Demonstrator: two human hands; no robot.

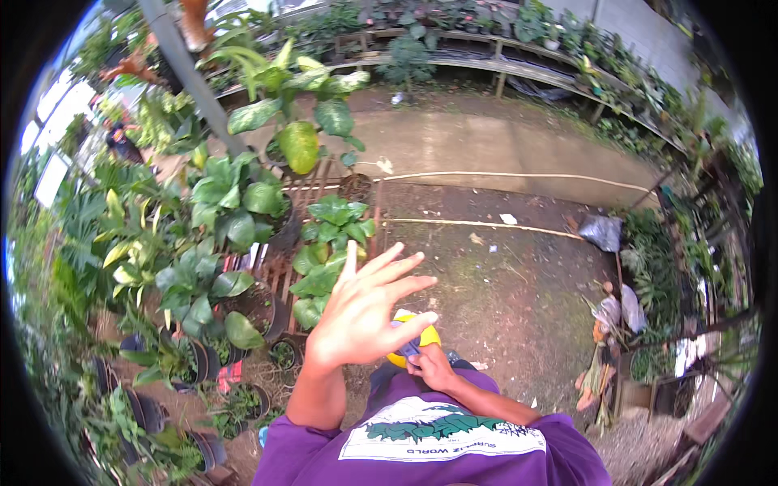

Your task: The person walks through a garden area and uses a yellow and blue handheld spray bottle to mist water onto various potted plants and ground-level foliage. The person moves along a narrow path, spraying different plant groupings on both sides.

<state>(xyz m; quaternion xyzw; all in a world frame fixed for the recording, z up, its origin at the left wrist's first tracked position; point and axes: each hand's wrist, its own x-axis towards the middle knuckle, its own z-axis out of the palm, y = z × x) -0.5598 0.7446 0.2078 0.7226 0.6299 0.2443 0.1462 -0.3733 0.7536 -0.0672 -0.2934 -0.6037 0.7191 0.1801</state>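
My left hand [361,310] is raised in front of me, back upward, with its fingers spread and nothing in it. It covers part of the view below. Near my waist, my right hand [434,369] grips the purple-grey handle [408,348] of a rounded yellow container [431,336], perhaps a sprayer. My left hand and thumb hide much of this container, so its exact kind cannot be told. Just beyond the left hand stand leafy green potted plants [331,228] beside a slatted rack [285,279].
Potted plants [203,285] crowd the left side, below a slanting grey post [188,73]. A pale hose [510,175] and a thin pole [480,224] cross the dirt floor. Plant benches [462,61] curve along the back. A person [123,143] stands far left.
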